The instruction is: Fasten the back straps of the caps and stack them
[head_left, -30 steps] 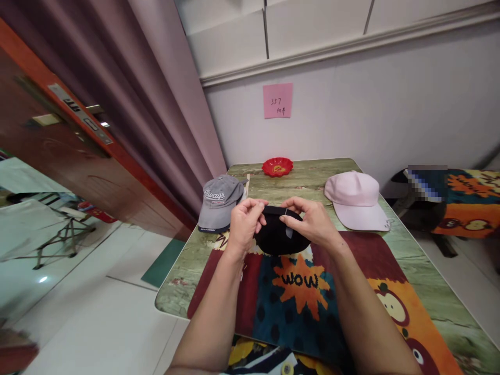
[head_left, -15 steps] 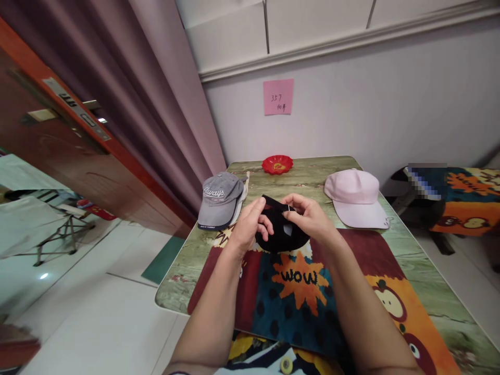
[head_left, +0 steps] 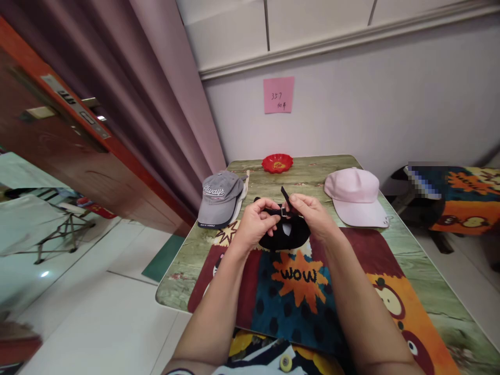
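Observation:
A black cap (head_left: pixel 284 237) rests on the patterned mat (head_left: pixel 299 312), its back strap and small metal buckle (head_left: pixel 283 211) facing up between my hands. On the left side, my left hand (head_left: pixel 258 221) pinches the strap beside the buckle. The loose strap end (head_left: pixel 286 195) sticks up, held between the thumb and fingers of my right hand (head_left: pixel 310 211). A grey cap (head_left: pixel 221 195) lies to the left on top of a lighter one. To the right sits a pink cap (head_left: pixel 355 195).
A red scalloped dish (head_left: pixel 277 163) stands at the back of the wood-patterned table (head_left: pixel 175 286). Behind it a pink note (head_left: pixel 278 95) is on the wall. At the left are a curtain and a door (head_left: pixel 117 172); another table (head_left: pixel 464 200) is at the right.
My left hand has shifted from the cap's side to the strap near the buckle. The strap end now points upward in my right hand, which has moved slightly right.

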`<state>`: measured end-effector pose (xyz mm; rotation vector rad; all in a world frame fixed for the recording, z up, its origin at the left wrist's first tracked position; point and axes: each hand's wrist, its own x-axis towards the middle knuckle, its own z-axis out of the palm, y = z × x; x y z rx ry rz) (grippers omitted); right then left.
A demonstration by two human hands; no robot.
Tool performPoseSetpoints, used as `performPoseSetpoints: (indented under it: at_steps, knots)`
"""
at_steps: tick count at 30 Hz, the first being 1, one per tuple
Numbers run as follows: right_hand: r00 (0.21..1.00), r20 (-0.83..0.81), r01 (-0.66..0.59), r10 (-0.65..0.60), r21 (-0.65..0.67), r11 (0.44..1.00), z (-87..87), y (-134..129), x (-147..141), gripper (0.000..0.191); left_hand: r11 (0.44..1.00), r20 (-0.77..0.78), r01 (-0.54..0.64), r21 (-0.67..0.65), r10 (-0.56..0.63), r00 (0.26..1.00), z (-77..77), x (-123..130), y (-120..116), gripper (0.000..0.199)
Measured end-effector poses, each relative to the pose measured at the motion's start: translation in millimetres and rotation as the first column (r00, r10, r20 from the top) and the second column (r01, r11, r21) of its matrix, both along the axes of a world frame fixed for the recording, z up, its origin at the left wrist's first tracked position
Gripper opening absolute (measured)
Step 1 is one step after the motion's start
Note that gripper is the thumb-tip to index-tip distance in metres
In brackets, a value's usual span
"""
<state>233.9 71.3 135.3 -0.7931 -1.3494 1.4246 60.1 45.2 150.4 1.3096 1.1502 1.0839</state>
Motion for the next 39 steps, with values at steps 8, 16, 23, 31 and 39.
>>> performPoseSetpoints:
  at_steps: [8, 16, 23, 31, 39]
  knots:
    - [1.0, 0.001, 0.022, -0.022, -0.024, 0.999, -0.4, -0.6, 5.4, 0.037, 0.999, 0.007, 0.0, 0.037, 0.0, 1.0, -1.7, 2.2, -0.2, 0.034]
    - [0.964, 0.005, 0.262, -0.267, 0.166, 0.951, 10.7, -2.8, 6.6, 0.026, 0.996, 0.015, -0.034, 0.08, 0.033, 0.999, -2.8, 1.8, 1.2, 0.039]
    - [0.986, -0.124, 0.113, -0.109, 0.023, 0.993, 11.7, -7.3, 2.7, 0.029, 0.984, 0.053, -0.109, 0.138, 0.102, 0.993, -5.6, 2.1, 3.8, 0.033]
    - [0.971, -0.193, 0.129, -0.138, -0.056, 0.99, 11.9, -6.3, 1.1, 0.033, 0.983, 0.102, -0.053, 0.177, 0.035, 0.994, -9.2, 3.4, 4.3, 0.036]
    - [0.98, -0.078, 0.181, -0.185, -0.05, 0.982, 14.8, -9.8, 0.6, 0.04, 0.92, -0.171, -0.085, 0.383, 0.16, 0.972, -3.8, 6.5, -0.6, 0.026]
